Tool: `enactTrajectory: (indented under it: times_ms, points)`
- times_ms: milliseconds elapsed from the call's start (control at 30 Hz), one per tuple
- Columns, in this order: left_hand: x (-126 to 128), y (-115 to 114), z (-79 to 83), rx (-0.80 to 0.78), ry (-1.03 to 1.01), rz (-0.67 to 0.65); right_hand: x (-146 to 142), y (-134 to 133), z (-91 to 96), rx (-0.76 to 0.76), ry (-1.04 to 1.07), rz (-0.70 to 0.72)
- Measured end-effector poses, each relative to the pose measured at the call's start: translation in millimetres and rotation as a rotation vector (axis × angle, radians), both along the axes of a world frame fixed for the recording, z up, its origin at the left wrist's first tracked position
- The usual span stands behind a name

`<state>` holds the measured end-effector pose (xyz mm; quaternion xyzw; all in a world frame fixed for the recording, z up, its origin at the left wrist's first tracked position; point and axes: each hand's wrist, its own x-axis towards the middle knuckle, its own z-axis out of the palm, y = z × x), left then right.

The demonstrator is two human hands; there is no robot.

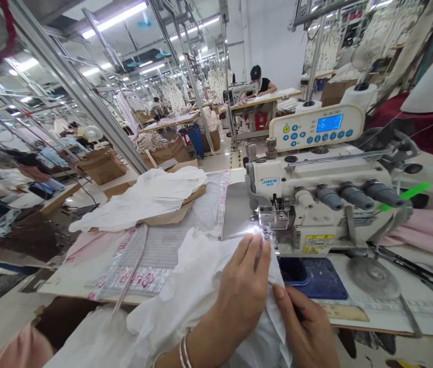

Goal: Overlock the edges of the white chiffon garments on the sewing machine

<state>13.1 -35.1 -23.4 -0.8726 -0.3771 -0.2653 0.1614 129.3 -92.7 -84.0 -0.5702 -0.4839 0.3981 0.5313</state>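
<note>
Crumpled white fabric point(197, 271) spills off a film-covered desk point(71, 278) in the tube-lit sewing hall point(266, 41), where I see left fingers point(241, 251) bunched on it, right fingers point(283, 301) pinching its edge.

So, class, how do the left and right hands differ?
The left hand lies over the white fabric, pointing towards the sewing machine; the right hand holds the fabric's edge, thumb on top. Bangles show at the left hand's wrist; none shows by the right hand. Both hands touch the same fabric.
</note>
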Motion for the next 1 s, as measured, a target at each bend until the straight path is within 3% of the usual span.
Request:
enactTrajectory:
  times_ms: [367, 500, 633, 767, 900, 1000]
  points:
    - [-16, 10, 7.7, -0.063, -0.221, -0.184, 9, 13, 1.2, 0.107, -0.118, 0.047]
    - [-18, -8, 10.0, -0.065, -0.343, -0.078, 14, 13, 0.6, 0.139, -0.146, 0.095]
    - [-9, -33, 8.9, -0.162, -0.519, 0.202, 15, 12, 3.8, 0.045, -0.103, 0.095]
    - [12, -45, 4.7, -0.377, -0.643, 0.401, 16, 13, 8.3, 0.03, -0.061, 0.146]
    - [31, -36, -0.8, -0.478, -0.751, 0.47, 17, 13, 6.5, 0.024, -0.045, 0.175]
    - [31, -29, -3.3, -0.351, -0.693, 0.44, 17, 11, 3.2, 0.013, -0.045, 0.186]
